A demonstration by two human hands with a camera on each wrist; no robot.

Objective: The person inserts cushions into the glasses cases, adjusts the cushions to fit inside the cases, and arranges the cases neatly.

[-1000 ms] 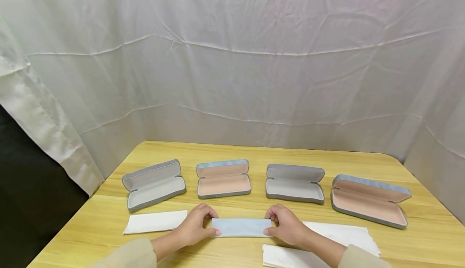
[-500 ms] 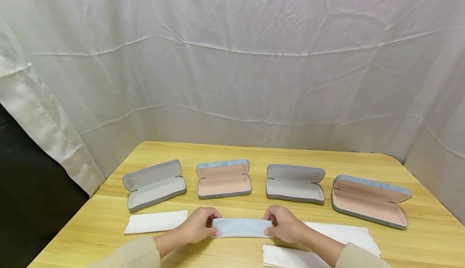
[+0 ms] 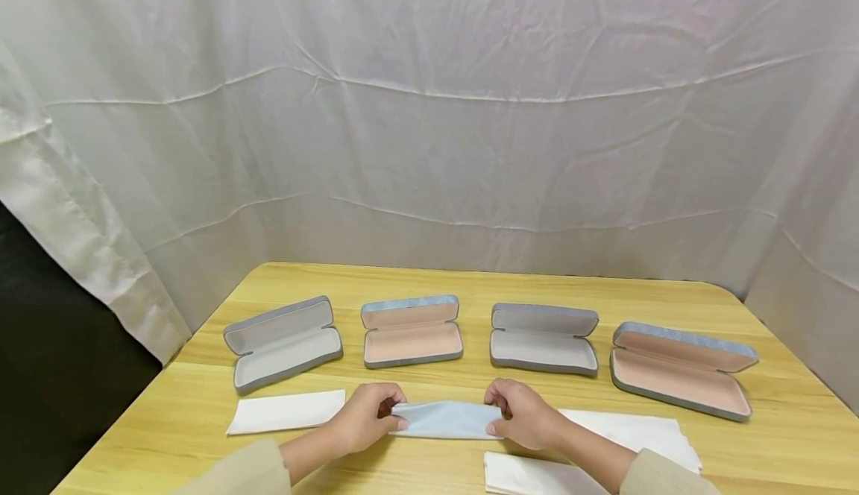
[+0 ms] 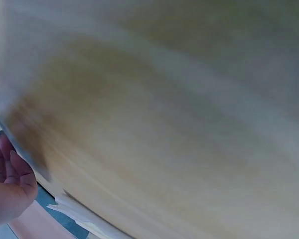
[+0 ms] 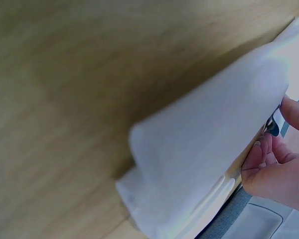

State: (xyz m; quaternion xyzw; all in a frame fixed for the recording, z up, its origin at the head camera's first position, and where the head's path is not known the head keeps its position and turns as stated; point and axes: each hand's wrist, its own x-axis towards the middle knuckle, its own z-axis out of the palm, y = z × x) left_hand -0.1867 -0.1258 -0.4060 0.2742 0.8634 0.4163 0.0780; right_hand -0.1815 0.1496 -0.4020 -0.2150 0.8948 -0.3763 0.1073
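A light blue folded cloth [image 3: 446,420] is stretched between my two hands near the table's front in the head view. Its upper edge bulges slightly in the middle. My left hand [image 3: 362,420] pinches the left end between thumb and fingers, and my right hand [image 3: 526,419] pinches the right end likewise. At the left edge of the left wrist view, the left hand [image 4: 10,189] has its fingers curled in. The right hand [image 5: 281,162] shows in the right wrist view, close to a white folded cloth [image 5: 209,129]. Whether the blue cloth touches the table is unclear.
Behind the hands, in a row, stand several open glasses cases: grey-lined [image 3: 288,353], pink-lined [image 3: 412,342], grey-lined [image 3: 543,350] and pink-lined [image 3: 681,383]. White folded cloths lie left [image 3: 287,411], right [image 3: 631,433] and front right [image 3: 533,474]. A white curtain [image 3: 429,144] hangs behind the table.
The blue cloth's upper edge, flatter a second ago, now bulges in the middle. Both hands keep their hold and have barely moved. The cases and white cloths stay put.
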